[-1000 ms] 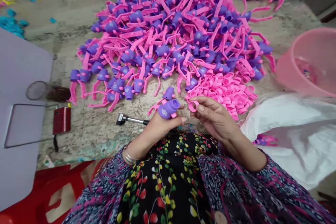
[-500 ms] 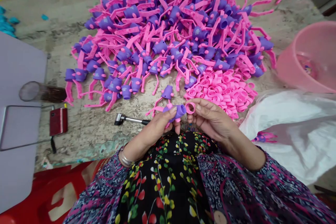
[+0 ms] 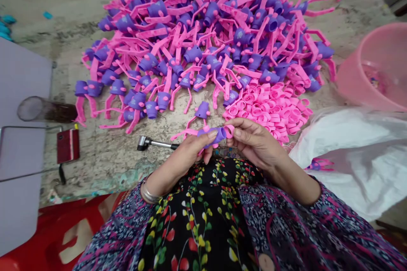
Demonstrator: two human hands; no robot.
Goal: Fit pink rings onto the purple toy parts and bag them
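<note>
Pink plastic ring [image 3: 229,130] is pinched by the fingers [image 3: 238,132] of the right hand [image 3: 259,142] against the end of a purple moulded piece [image 3: 213,135], which is clasped by the curled left hand [image 3: 187,151] just above the lap. Whether the ring is seated cannot be told. A large heap of like pieces [image 3: 211,12] and a pile of loose rings [image 3: 267,108] are left on the speckled stone surface [image 3: 104,165].

Bright, even, diffuse light, faint shadows, fairly sharp focus throughout (fisheye bowing at the edges)
</note>
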